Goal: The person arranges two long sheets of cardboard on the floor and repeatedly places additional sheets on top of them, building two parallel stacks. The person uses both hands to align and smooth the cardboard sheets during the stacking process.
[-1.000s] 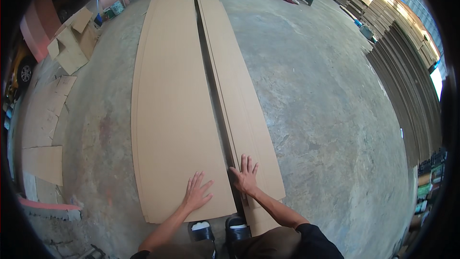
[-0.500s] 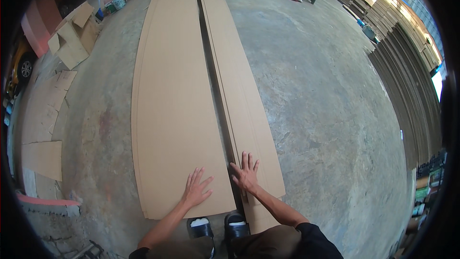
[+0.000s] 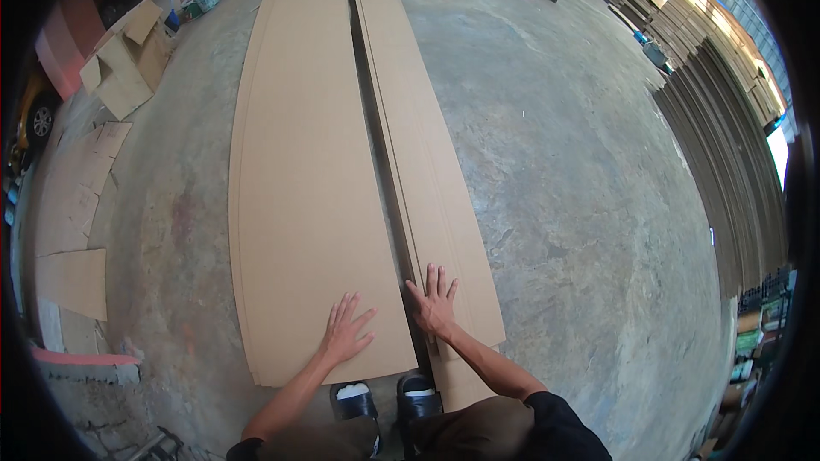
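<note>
From here, the wide cardboard sheet (image 3: 299, 162) & narrow cardboard strip (image 3: 418, 145) lie side by side on the floor (image 3: 589, 205), L hand (image 3: 344, 337) on 1st, R hand (image 3: 437, 314) on 2nd, fingers (image 3: 430, 280) spread, gripping nothing; best press evenly w/o creasing.

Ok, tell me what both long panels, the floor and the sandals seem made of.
Wide left panel: apparently cardboard, matte, by its plain tan face and straight crease.
Narrow right panel: likely the same, with matching colour and creases.
Floor: probably bare concrete, worn, from its mottled, stained grey.
Sandals: black, slight sheen; rubber or synthetic leather, unclear which.
</note>
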A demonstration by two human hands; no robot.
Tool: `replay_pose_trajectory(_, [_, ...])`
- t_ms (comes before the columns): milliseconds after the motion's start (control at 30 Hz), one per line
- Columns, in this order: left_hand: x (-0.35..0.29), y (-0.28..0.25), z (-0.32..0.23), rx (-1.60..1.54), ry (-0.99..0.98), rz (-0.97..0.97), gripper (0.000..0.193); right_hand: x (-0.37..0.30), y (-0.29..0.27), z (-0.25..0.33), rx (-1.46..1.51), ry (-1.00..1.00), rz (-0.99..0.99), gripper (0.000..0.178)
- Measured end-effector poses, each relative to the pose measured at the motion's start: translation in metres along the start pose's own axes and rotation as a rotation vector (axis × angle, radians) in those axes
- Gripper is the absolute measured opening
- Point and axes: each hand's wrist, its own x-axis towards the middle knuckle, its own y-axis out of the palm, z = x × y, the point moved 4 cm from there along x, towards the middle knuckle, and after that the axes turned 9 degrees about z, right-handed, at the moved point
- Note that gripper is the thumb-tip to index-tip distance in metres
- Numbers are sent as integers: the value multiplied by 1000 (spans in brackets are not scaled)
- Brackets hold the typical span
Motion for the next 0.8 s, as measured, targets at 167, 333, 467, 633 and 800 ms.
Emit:
replay_pose_trajectory(167, [-1, 0, 1, -8, 3, 2, 66, -1, -5, 1, 19, -1, 12, 100])
replay_pose_trajectory(333, [-1, 1, 2, -12, -4, 15, 66, -4, -12, 2, 63, -16, 33, 101])
replay_pose_trajectory(467, [-1, 1, 3, -7, -4, 16, 66, -4, -16, 3, 72, -13, 60, 96])
replay_pose_trajectory(633, [0, 5, 6, -23, -4, 20, 67, -5, -16, 2, 72, -19, 43, 97])
replay_pose_trajectory(800, [-1, 4, 3, -21, -6, 10, 67, -7, -17, 1, 86, -24, 42, 93])
